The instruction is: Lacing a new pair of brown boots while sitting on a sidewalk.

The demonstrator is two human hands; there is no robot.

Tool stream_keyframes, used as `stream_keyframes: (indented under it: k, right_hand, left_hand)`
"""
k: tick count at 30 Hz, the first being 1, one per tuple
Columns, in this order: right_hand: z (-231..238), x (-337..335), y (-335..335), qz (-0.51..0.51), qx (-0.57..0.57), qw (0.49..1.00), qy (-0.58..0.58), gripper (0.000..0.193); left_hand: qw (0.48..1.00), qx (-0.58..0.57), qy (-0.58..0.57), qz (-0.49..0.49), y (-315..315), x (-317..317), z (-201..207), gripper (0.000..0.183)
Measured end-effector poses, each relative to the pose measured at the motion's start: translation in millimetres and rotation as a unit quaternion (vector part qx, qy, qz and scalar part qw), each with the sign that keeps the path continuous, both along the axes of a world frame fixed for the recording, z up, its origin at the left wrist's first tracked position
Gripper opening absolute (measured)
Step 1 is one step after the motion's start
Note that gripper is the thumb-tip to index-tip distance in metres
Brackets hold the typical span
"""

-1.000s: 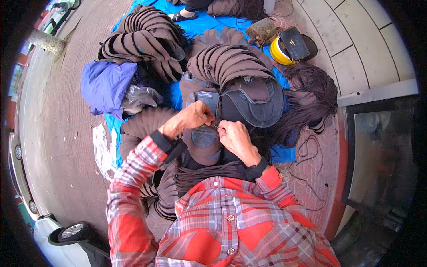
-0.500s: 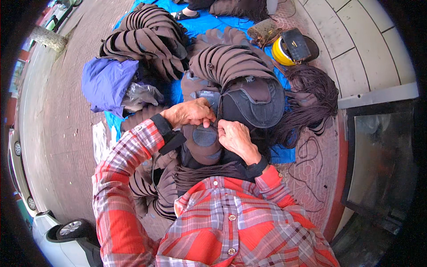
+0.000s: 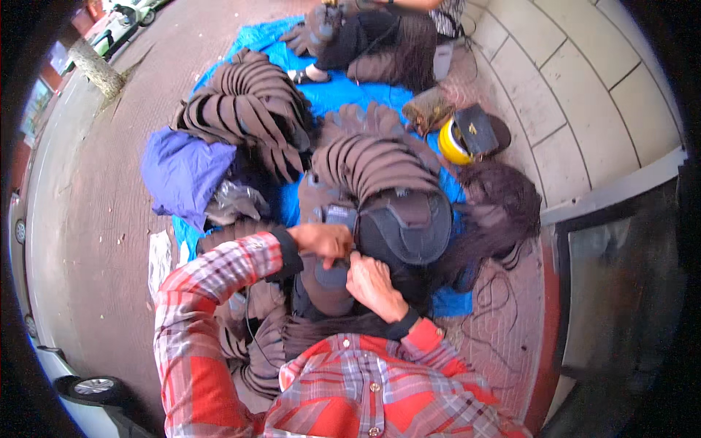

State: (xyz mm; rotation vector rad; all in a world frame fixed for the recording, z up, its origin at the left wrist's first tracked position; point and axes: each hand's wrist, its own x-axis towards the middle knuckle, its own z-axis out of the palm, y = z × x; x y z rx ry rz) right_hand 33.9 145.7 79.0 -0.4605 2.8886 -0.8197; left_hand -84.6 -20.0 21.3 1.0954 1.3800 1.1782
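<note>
A brown and dark-grey shoe upper (image 3: 326, 286) lies under my hands, just above my lap. My left hand (image 3: 325, 239), slightly blurred, is closed in a pinch over it; what its fingertips hold is hidden. Close beside it, my right hand (image 3: 374, 285) has its fingers curled tight at the upper's edge. The two hands' fingertips nearly meet. Just beyond them is a curved stack of nested brown uppers (image 3: 372, 164), with a black-lined one (image 3: 409, 226) facing me. A loose bundle of dark brown laces (image 3: 500, 212) lies to the right, and more dark laces (image 3: 328, 332) lie across my lap.
A blue tarp (image 3: 350, 100) lies beneath the stacks. Another stack of uppers (image 3: 244, 102), a purple cloth (image 3: 186, 171) and a clear plastic bag (image 3: 237, 203) are at the left. A yellow bucket (image 3: 454, 142) stands far right. Another person (image 3: 376, 40) sits beyond.
My view has tilted up, so the scene sits lower and more of the other person shows. My hands stay close together at the upper; the left hand has turned and is now blurred.
</note>
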Motion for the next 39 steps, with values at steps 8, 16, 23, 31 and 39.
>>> stream_keyframes:
  k: [8, 16, 23, 31, 39]
  right_hand:
    - [-2, -6, 14, 0.025, -0.022, 0.999, -0.022, 0.011]
    - [-9, -9, 15, -0.060, -0.052, 0.994, -0.076, 0.015]
    - [-13, -14, 10, -0.142, -0.184, 0.922, -0.309, 0.015]
    - [12, -36, 16, -0.091, -0.295, 0.946, 0.094, 0.012]
    - [13, -69, 12, -0.080, -0.434, 0.847, -0.298, 0.030]
  left_hand:
    - [0.946, -0.272, 0.152, -0.092, 44, -7, 66, 0.021]
    - [0.985, -0.112, 0.130, 0.006, 31, -3, 37, 0.014]
    - [0.814, 0.087, 0.574, 0.003, 21, 6, 15, 0.024]
    - [0.702, -0.121, 0.688, 0.138, 10, -18, 88, 0.014]
    - [0.895, -0.131, -0.031, 0.425, -45, 42, 76, 0.025]
